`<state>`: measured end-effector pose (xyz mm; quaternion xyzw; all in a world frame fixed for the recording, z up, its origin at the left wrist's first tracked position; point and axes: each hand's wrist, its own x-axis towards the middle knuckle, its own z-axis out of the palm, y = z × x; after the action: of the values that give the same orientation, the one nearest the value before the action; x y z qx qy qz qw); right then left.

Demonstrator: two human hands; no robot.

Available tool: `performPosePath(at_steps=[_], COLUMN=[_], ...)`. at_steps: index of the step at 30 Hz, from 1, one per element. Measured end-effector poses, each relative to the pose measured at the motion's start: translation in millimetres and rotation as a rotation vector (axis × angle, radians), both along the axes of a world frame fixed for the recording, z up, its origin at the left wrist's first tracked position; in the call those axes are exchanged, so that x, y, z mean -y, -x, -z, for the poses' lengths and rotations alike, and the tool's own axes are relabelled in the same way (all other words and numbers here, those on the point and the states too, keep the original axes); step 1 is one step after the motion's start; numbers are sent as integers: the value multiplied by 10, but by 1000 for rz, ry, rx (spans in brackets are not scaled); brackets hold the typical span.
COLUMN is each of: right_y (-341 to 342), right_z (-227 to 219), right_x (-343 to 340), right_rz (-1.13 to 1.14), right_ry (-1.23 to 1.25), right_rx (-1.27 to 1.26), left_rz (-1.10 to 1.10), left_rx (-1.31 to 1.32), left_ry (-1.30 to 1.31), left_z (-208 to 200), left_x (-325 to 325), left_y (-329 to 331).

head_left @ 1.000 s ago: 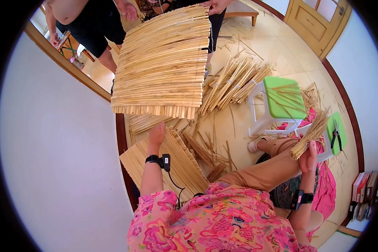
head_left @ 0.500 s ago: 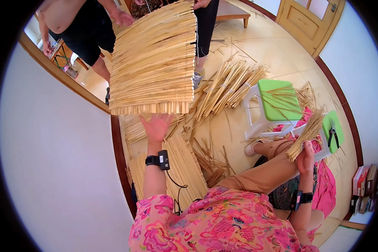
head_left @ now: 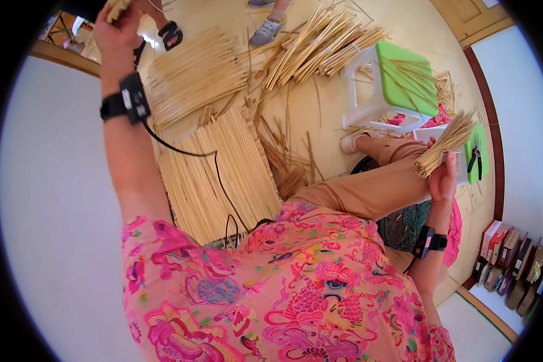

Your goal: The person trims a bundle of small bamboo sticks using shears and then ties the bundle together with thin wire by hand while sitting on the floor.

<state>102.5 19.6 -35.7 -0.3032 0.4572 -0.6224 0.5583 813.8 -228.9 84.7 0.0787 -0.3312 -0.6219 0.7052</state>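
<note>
At the upper left, my left hand (head_left: 117, 33) is raised, its fingers closed round a straw-coloured piece (head_left: 118, 8). The top edge cuts that piece off, so I cannot tell whether it is part of a larger mat. My right hand (head_left: 443, 180) grips the thick end of a tied bundle of thin straw stalks (head_left: 447, 143), tilted up to the right over my leg. To my left lies a mat of stalks laid side by side (head_left: 223, 172). Beyond it is another flat layer of stalks (head_left: 198, 75).
Bundled stalks (head_left: 323, 51) lie on the floor ahead, with loose pieces scattered around. A green-topped stool (head_left: 407, 78) carries thin stalks; pliers (head_left: 475, 160) rest on another green top (head_left: 478, 136). Other people's feet (head_left: 268, 30) stand at the back. Boxes (head_left: 513, 253) line the right.
My left hand went from open beneath a large stalk mat held by others to closed, higher and further left. That large mat has mostly left the view. My right hand still holds the bundle.
</note>
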Motion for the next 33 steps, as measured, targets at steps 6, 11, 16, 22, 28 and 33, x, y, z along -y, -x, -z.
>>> performPosePath(at_steps=[6, 11, 16, 22, 28, 33], right_y=[-29, -44, -37, -69, -102, -83], right_z=[-15, -27, -35, -60, -89, -60], right_x=[19, 15, 22, 44, 31, 20], right_rz=[-15, -4, -14, -10, 14, 14], right_ry=[0, -20, -45, -40, -30, -14], right_rx=[-17, -23, -36, -58, -63, -38], left_rz=[-420, -203, -348, -354, -128, -293], left_rx=[78, 233, 148, 210, 368, 1526], left_ry=[-110, 173, -41, 36, -257, -658], left_z=[-570, -290, 230, 7, 624, 2778], left_x=[-222, -361, -383, -332, -215, -687], left_y=[337, 337, 89, -80, -381, 120])
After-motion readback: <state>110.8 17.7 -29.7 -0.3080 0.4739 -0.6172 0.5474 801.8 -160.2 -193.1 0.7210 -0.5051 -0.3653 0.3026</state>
